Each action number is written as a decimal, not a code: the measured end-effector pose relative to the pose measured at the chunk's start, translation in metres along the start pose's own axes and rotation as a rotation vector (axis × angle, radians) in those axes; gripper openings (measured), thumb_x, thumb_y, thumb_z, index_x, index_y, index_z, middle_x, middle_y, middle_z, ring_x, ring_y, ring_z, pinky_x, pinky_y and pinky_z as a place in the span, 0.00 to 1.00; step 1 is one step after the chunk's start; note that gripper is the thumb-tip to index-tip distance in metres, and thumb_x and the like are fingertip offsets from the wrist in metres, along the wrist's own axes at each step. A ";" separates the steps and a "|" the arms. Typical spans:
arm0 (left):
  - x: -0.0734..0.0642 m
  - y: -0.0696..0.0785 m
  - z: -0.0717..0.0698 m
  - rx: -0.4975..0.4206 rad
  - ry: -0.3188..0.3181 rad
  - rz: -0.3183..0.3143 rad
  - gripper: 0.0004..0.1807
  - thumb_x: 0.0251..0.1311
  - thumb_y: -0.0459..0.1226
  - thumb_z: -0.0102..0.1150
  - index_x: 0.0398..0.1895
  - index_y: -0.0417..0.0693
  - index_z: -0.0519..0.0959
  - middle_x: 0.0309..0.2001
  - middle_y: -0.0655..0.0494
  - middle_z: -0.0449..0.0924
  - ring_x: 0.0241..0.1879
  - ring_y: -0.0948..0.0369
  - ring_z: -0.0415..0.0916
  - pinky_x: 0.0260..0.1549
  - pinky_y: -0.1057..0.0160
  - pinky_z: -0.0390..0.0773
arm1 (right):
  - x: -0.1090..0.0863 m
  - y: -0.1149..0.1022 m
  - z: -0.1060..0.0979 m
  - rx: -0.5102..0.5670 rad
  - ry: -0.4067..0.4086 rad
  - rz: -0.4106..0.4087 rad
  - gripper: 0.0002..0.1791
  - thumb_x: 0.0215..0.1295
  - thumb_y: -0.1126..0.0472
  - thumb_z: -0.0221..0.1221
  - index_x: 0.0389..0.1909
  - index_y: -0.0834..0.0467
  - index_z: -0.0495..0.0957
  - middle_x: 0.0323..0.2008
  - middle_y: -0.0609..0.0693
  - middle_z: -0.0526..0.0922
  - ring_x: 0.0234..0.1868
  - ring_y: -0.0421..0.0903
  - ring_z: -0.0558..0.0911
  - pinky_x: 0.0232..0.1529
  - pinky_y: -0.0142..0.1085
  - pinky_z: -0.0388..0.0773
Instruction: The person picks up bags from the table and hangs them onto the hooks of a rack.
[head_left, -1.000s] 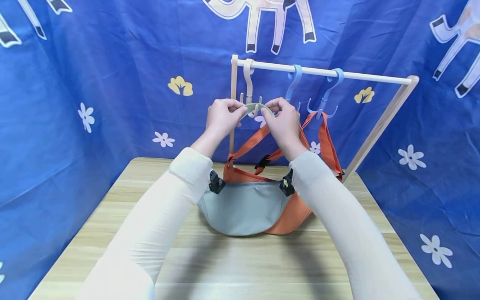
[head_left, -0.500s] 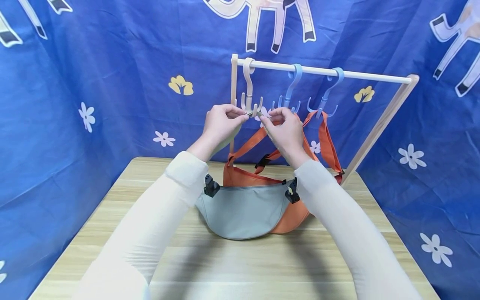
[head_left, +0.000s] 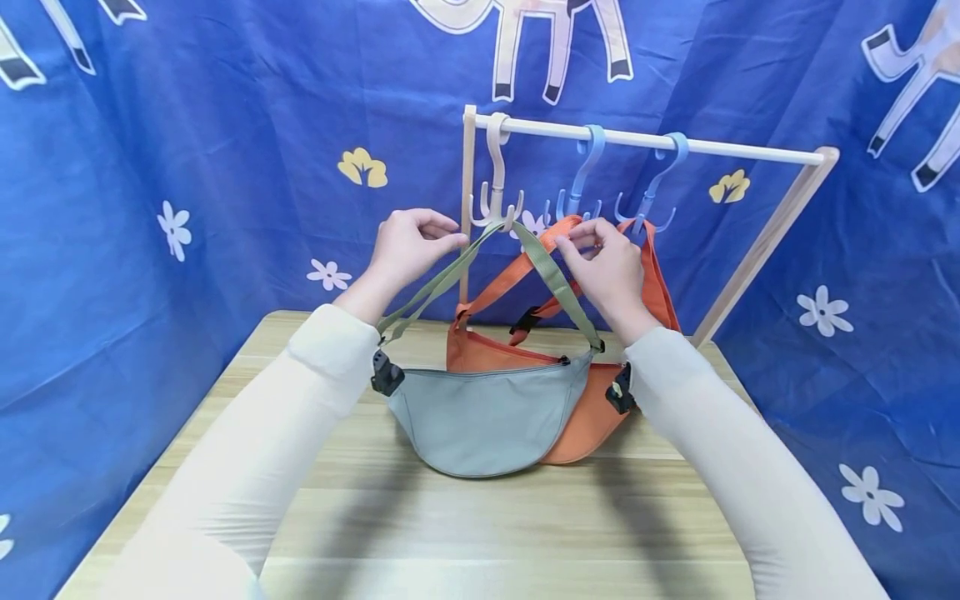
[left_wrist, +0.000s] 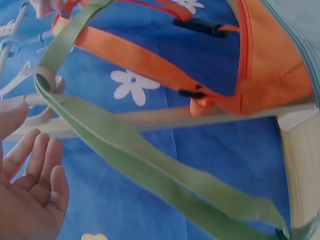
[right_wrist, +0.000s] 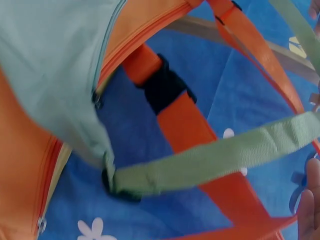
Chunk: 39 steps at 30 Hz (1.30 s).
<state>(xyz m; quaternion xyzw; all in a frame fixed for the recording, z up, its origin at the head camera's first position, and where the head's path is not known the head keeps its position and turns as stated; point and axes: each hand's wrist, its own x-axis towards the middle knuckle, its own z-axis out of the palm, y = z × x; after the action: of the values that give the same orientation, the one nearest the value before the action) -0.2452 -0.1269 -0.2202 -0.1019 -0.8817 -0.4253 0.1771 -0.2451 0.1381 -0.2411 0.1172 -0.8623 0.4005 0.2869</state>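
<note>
The grey bag (head_left: 487,421) hangs by its green strap (head_left: 551,279) from the beige hook (head_left: 496,187), the first hook on the wooden rail (head_left: 720,152). The strap loops over one prong of that hook and runs down on both sides to the bag. The bottom of the bag sits on the wooden table (head_left: 480,533), just below the hook. The left hand (head_left: 405,246) is just to the left of the beige hook. Its fingers are loose and a little bent, and it holds nothing. The right hand (head_left: 607,267) is to the right of the beige hook, below the two blue hooks (head_left: 581,179). Its fingertips touch the orange strap (head_left: 558,229), but I cannot tell if they pinch it. The orange bag (head_left: 585,417) sits right behind the grey bag.
</note>
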 end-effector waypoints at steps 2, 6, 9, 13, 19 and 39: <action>-0.001 -0.002 -0.004 0.016 -0.001 0.002 0.18 0.56 0.46 0.67 0.44 0.44 0.84 0.37 0.49 0.84 0.40 0.55 0.79 0.42 0.55 0.75 | 0.000 0.002 -0.005 -0.011 0.000 0.000 0.19 0.60 0.40 0.60 0.40 0.52 0.80 0.34 0.46 0.84 0.33 0.42 0.79 0.34 0.37 0.73; -0.002 -0.007 -0.015 0.048 -0.004 0.008 0.18 0.57 0.46 0.66 0.45 0.44 0.83 0.38 0.48 0.84 0.40 0.54 0.78 0.42 0.54 0.74 | 0.001 0.007 -0.013 -0.032 0.012 -0.015 0.19 0.60 0.40 0.60 0.39 0.51 0.80 0.31 0.45 0.83 0.33 0.41 0.78 0.33 0.37 0.72; -0.004 -0.009 -0.023 0.077 -0.004 0.004 0.19 0.57 0.48 0.65 0.45 0.45 0.83 0.38 0.49 0.84 0.41 0.54 0.78 0.42 0.54 0.74 | 0.001 0.009 -0.021 -0.052 0.011 -0.015 0.19 0.60 0.39 0.60 0.38 0.51 0.80 0.30 0.45 0.82 0.33 0.41 0.78 0.35 0.38 0.72; -0.007 -0.009 -0.036 0.105 0.001 -0.005 0.20 0.57 0.49 0.65 0.46 0.45 0.83 0.38 0.49 0.83 0.42 0.54 0.77 0.42 0.54 0.73 | 0.000 0.014 -0.034 -0.087 0.008 0.006 0.20 0.61 0.39 0.58 0.38 0.52 0.80 0.32 0.46 0.82 0.33 0.42 0.78 0.36 0.39 0.71; -0.017 -0.008 -0.060 0.166 0.005 -0.011 0.22 0.57 0.51 0.64 0.47 0.45 0.83 0.38 0.49 0.84 0.39 0.55 0.77 0.36 0.57 0.72 | -0.003 0.021 -0.051 -0.131 0.022 0.003 0.19 0.62 0.41 0.59 0.38 0.53 0.80 0.33 0.47 0.83 0.33 0.42 0.78 0.38 0.38 0.70; -0.071 -0.020 -0.111 0.286 0.043 -0.032 0.24 0.56 0.54 0.63 0.46 0.45 0.83 0.36 0.49 0.84 0.32 0.58 0.76 0.25 0.65 0.70 | -0.029 0.019 -0.090 -0.254 -0.039 -0.026 0.21 0.64 0.41 0.56 0.44 0.54 0.78 0.36 0.49 0.82 0.35 0.46 0.79 0.34 0.42 0.70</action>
<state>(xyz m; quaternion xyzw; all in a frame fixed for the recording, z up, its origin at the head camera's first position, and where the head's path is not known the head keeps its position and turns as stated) -0.1613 -0.2289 -0.1991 -0.0526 -0.9308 -0.3003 0.2017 -0.1938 0.2178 -0.2234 0.0988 -0.9100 0.2819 0.2875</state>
